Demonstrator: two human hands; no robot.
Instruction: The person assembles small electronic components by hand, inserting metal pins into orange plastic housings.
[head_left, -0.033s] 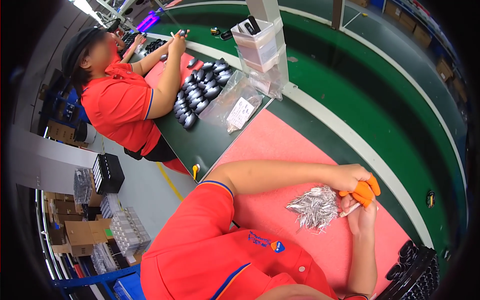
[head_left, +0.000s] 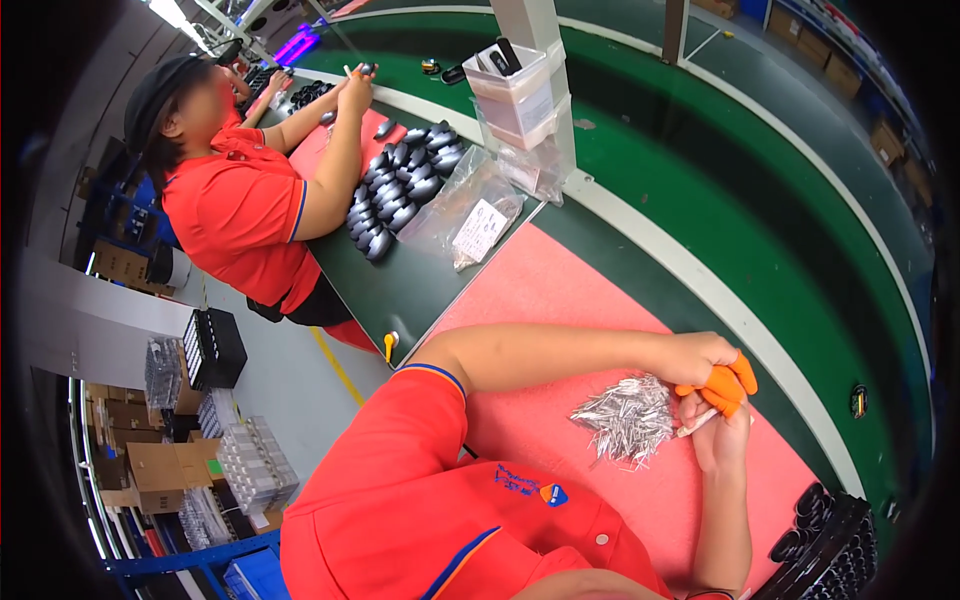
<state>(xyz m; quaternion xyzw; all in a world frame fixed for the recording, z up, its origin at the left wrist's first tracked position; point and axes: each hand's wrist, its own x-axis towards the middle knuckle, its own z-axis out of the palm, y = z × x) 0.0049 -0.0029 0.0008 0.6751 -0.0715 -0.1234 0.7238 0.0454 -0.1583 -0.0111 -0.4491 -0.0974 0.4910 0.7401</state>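
My left hand [head_left: 718, 370], with orange finger cots on several fingers, is closed at the far side of a pink mat [head_left: 560, 285]. Just below it, my right hand [head_left: 724, 436] is closed around a thin whitish stick-like piece [head_left: 698, 422], whose end sticks out between the fingers. Both hands meet at the fingertips, and whatever the left one pinches is hidden by the cots. Beside them on the mat lies a loose pile of small, thin silvery-white strips [head_left: 628, 420].
Black rounded parts [head_left: 818, 540] stand at the near right. Farther left, a co-worker in red [head_left: 235, 190] works behind rows of dark glossy shells [head_left: 395, 190]. A plastic bag with a label [head_left: 480, 232] lies near a post carrying a clear bin [head_left: 515, 100].
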